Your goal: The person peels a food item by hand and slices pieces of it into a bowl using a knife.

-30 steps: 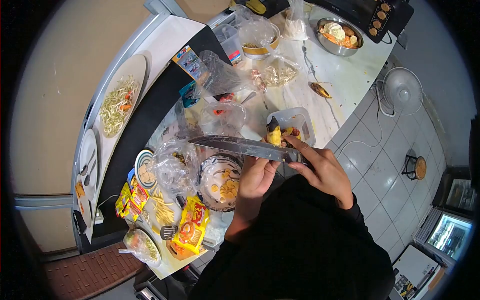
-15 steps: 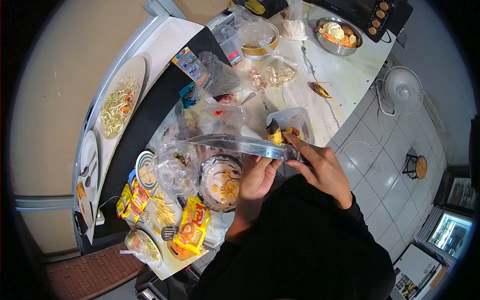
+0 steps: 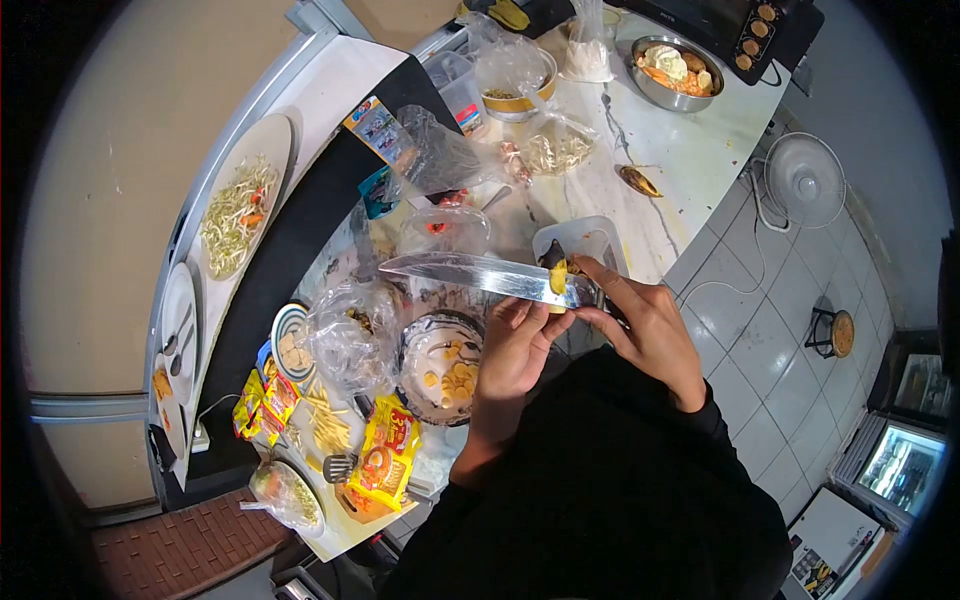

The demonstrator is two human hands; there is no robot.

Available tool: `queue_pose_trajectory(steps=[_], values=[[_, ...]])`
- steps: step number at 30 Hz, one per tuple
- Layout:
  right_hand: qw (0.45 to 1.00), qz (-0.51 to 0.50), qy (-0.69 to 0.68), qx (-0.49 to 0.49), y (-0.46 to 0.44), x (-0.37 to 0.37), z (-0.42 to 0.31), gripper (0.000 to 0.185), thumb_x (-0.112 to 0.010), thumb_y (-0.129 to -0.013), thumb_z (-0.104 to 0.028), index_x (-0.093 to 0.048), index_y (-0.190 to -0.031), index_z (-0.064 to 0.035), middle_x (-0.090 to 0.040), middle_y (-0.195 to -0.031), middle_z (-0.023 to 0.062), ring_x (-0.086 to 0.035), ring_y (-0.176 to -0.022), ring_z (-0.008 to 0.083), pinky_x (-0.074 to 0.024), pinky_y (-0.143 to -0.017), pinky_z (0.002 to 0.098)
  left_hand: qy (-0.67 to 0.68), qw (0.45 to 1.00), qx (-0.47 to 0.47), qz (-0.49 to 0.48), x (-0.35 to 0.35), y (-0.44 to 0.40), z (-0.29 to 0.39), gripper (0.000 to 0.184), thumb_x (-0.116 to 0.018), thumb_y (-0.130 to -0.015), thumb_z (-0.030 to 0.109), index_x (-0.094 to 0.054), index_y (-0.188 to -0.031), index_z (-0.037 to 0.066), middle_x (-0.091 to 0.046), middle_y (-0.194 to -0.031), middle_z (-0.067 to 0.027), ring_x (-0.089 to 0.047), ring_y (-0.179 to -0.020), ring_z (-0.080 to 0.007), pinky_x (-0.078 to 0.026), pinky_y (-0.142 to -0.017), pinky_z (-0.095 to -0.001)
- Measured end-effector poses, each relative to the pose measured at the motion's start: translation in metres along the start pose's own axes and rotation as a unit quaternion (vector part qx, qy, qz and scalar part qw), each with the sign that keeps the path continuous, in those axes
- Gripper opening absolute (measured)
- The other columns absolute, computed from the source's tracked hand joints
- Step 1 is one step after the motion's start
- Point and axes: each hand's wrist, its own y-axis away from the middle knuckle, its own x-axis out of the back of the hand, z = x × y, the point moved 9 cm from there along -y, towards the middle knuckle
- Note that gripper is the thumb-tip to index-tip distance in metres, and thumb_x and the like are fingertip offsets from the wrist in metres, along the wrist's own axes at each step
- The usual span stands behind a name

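A large knife (image 3: 470,272) lies level across my view, its broad blade pointing left. My right hand (image 3: 650,325) is closed around the knife's handle. Just under the blade, my left hand (image 3: 515,345) pinches a banana, mostly hidden by the knife and fingers. A yellow strip of banana peel with a dark tip (image 3: 557,275) shows against the blade near the handle. Behind the knife is a clear plastic container (image 3: 605,240), whose contents are largely covered. Left of my left hand, a plate (image 3: 415,395) holds yellow banana slices (image 3: 458,380).
Plastic bags (image 3: 350,335) crowd the counter on the left, near yellow food packets (image 3: 385,450) and a slotted spatula (image 3: 339,467). A dark banana peel (image 3: 640,181) lies at the back right. Beyond it are a steel bowl (image 3: 690,98) and an oven (image 3: 720,30).
The knife has tilted and moved slightly up at its tip. The peel strip now hangs over the blade, and my right hand has shifted a little to the right.
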Motion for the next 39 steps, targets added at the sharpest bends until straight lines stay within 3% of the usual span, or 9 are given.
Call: queue_pose_trajectory(steps=[12, 18, 27, 30, 35, 39], values=[[0.997, -0.016, -0.078, -0.01, -0.008, 0.002, 0.001, 0.049, -0.066, -0.086, -0.018, -0.053, -0.132, -0.0071, -0.062, -0.08, 0.0218, -0.057, -0.07, 0.043, -0.0464, -0.065, 0.0409, -0.05, 0.998, -0.002, -0.028, -0.004, -0.001, 0.006, 0.025, -0.057, -0.095, 0.012, -0.057, -0.117, -0.001, -0.064, -0.11, -0.0102, -0.065, -0.098, -0.0192, -0.056, -0.088, -0.0358], [0.992, 0.011, -0.128, -0.017, -0.009, 0.004, 0.015, 0.038, -0.062, -0.088, -0.01, -0.058, -0.125, -0.0015, -0.066, -0.091, 0.022, -0.063, -0.078, 0.0402, -0.0491, -0.072, 0.0366, -0.088, 0.995, 0.021, -0.05, -0.007, 0.001, 0.005, 0.031, -0.055, -0.097, 0.018, -0.055, -0.12, -0.003, -0.063, -0.113, -0.014, -0.065, -0.096, -0.0186, -0.054, -0.087, -0.0334], [0.97, -0.001, -0.206, -0.126, -0.005, 0.004, 0.031, 0.033, -0.057, -0.092, -0.005, -0.056, -0.124, 0.0026, -0.066, -0.105, 0.0196, -0.065, -0.086, 0.0232, -0.0499, -0.082, 0.0333, -0.089, 0.995, 0.039, -0.038, -0.014, -0.001, 0.003, 0.04, -0.053, -0.098, 0.024, -0.05, -0.128, -0.003, -0.061, -0.117, -0.0136, -0.06, -0.098, -0.0146, -0.049, -0.09, -0.0313], [0.969, 0.0, -0.213, -0.127, -0.003, 0.004, 0.033, 0.031, -0.055, -0.094, -0.007, -0.055, -0.124, 0.002, -0.066, -0.098, 0.0178, -0.062, -0.083, 0.0186, -0.0495, -0.081, 0.0318, -0.153, 0.988, -0.016, -0.011, -0.012, -0.002, 0.012, 0.041, -0.053, -0.099, 0.024, -0.049, -0.129, -0.003, -0.062, -0.116, -0.0126, -0.061, -0.097, -0.0151, -0.05, -0.089, -0.032], [0.952, -0.032, -0.228, -0.201, 0.003, 0.001, 0.047, 0.028, -0.051, -0.098, -0.011, -0.052, -0.123, 0.0, -0.062, -0.09, 0.0111, -0.056, -0.072, 0.0095, -0.0462, -0.066, 0.0274, -0.143, 0.989, -0.033, -0.006, -0.007, -0.002, 0.019, 0.039, -0.054, -0.098, 0.022, -0.05, -0.128, -0.004, -0.063, -0.114, -0.0116, -0.063, -0.096, -0.0169, -0.053, -0.084, -0.0327], [0.947, -0.018, -0.254, -0.195, 0.004, 0.003, 0.045, 0.028, -0.052, -0.097, -0.011, -0.051, -0.124, -0.0006, -0.062, -0.088, 0.0103, -0.054, -0.067, 0.0091, -0.0442, -0.061, 0.0267, -0.167, 0.985, -0.042, 0.012, -0.007, -0.004, 0.02, 0.036, -0.057, -0.097, 0.017, -0.053, -0.125, -0.005, -0.063, -0.114, -0.0116, -0.063, -0.097, -0.0173, -0.054, -0.083, -0.033]])
